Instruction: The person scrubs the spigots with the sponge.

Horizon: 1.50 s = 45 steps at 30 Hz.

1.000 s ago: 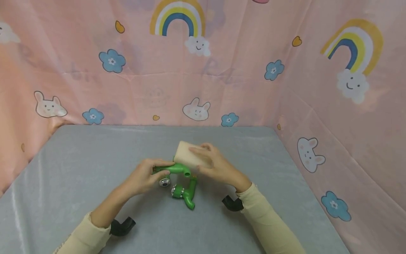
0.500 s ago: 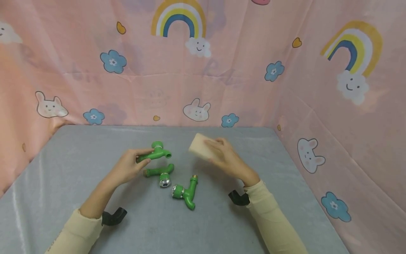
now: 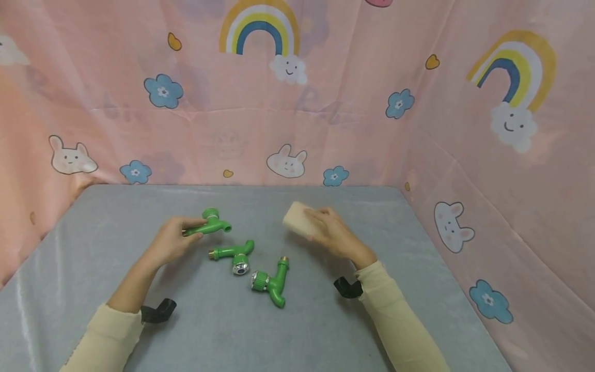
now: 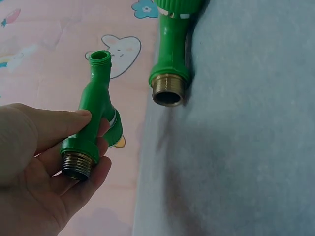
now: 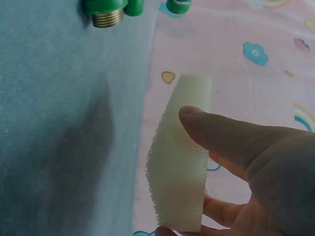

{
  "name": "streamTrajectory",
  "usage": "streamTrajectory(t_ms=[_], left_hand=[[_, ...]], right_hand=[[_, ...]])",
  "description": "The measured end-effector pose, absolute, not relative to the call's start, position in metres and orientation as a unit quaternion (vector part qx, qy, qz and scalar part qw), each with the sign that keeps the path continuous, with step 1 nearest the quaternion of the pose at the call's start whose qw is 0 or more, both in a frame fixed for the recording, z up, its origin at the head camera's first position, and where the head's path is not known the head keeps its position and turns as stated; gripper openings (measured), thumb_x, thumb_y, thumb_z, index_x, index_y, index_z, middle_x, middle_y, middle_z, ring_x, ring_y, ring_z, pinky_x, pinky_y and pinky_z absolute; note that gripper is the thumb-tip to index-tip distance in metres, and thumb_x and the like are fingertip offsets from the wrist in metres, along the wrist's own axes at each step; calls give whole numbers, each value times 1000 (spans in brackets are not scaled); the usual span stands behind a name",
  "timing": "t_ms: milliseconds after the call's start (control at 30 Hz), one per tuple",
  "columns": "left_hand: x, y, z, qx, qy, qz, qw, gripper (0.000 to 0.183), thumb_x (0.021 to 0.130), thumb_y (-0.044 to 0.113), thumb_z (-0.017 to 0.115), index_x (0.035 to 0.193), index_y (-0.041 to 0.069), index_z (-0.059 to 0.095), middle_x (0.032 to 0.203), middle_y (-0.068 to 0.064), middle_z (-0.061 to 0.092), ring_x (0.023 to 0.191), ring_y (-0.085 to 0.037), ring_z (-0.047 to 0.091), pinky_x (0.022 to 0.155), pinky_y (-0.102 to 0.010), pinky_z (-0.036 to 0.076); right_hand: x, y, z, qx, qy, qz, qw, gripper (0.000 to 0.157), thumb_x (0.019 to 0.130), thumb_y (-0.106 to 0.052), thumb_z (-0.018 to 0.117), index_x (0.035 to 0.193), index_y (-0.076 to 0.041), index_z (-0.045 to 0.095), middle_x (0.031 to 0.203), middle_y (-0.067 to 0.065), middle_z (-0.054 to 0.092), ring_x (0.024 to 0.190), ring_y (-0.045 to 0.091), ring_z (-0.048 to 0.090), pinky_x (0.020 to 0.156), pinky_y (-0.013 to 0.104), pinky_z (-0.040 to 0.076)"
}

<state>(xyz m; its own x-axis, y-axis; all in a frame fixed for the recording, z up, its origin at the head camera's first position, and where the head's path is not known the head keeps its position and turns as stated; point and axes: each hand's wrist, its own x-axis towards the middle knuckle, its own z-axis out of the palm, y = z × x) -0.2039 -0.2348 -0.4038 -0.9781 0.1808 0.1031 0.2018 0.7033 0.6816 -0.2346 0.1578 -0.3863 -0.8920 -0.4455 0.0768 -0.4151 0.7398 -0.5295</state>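
My left hand (image 3: 169, 242) grips a green faucet (image 3: 213, 225) by its threaded end, thumb on one side and fingers on the other. Its brass thread shows in the left wrist view, below the thumb (image 4: 59, 125). On the right, my right hand (image 3: 338, 235) holds a pale cream sponge (image 3: 302, 219) above the table; the right wrist view shows the thumb pressed on the sponge's face (image 5: 179, 172). Between the hands, two more green faucets lie on the table: one (image 3: 228, 251) with its silver-capped knob toward me, the other (image 3: 278, 281) nearer, spout toward me.
The table (image 3: 316, 330) wears a grey cloth. A pink patterned curtain (image 3: 348, 139) hangs behind it and along the right side. Dark curved pieces jut from the left wrist (image 3: 159, 311) and the right wrist (image 3: 347, 288).
My left hand has carried its faucet left, away from the sponge and the other faucets. My right hand has shifted right with the sponge, separating it from the faucet.
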Motion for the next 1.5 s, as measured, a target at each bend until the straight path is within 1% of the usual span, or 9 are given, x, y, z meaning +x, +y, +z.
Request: streamTrajectory(t_ms=[167, 367, 500, 667, 833, 1033, 1233, 1500], left_hand=[[-206, -239, -407, -94, -924, -370, 15, 34, 95, 1, 65, 128, -6, 65, 131, -31, 63, 121, -47, 61, 98, -58, 53], [-209, -246, -414, -81, -927, -366, 6, 34, 96, 3, 65, 129, -6, 65, 133, -30, 63, 127, -49, 56, 104, -61, 47], [-209, -251, -418, -77, -927, -366, -3, 35, 96, 3, 64, 130, -4, 65, 134, -30, 62, 130, -50, 52, 107, -63, 44], [-211, -256, -422, -77, -926, -370, -12, 35, 96, 2, 64, 130, -4, 64, 135, -31, 61, 131, -51, 51, 108, -64, 42], [-213, -259, -426, -79, -925, -371, -15, 35, 95, 1, 64, 130, -6, 64, 134, -31, 62, 130, -51, 52, 106, -64, 44], [-213, -262, -431, -73, -924, -376, -24, 35, 95, 0, 64, 129, -7, 63, 131, -31, 63, 128, -50, 54, 105, -62, 46], [-212, -263, -433, -68, -922, -380, -27, 33, 94, -1, 65, 126, -7, 64, 129, -31, 64, 124, -49, 59, 100, -58, 51], [-212, -263, -435, -62, -921, -382, -34, 32, 94, -1, 66, 125, -7, 64, 128, -31, 65, 124, -47, 60, 99, -56, 53]], right_hand=[[-239, 159, -394, -227, 937, -264, 40, 68, 93, -16, 74, 153, -8, 43, 140, 27, 50, 124, 39, 50, 103, 55, 46], [-241, 158, -398, -216, 941, -252, 58, 68, 92, -16, 75, 153, -10, 44, 144, 24, 49, 129, 40, 49, 106, 57, 45], [-242, 159, -397, -212, 940, -256, 73, 69, 91, -14, 76, 153, -10, 45, 148, 23, 46, 133, 40, 46, 110, 58, 43], [-243, 158, -399, -199, 939, -261, 98, 71, 90, -11, 77, 153, -10, 45, 150, 22, 44, 135, 40, 45, 112, 57, 42], [-246, 157, -405, -198, 941, -254, 104, 71, 89, -10, 78, 152, -9, 45, 148, 23, 45, 132, 39, 46, 110, 56, 44], [-246, 156, -410, -191, 940, -259, 115, 72, 88, -8, 79, 152, -8, 45, 145, 24, 45, 131, 39, 46, 111, 55, 43], [-245, 156, -411, -199, 939, -255, 112, 72, 88, -8, 78, 151, -6, 45, 143, 25, 46, 130, 38, 48, 111, 54, 44], [-245, 156, -412, -195, 942, -249, 116, 71, 89, -9, 78, 152, -7, 45, 145, 25, 45, 130, 38, 49, 111, 54, 44]])
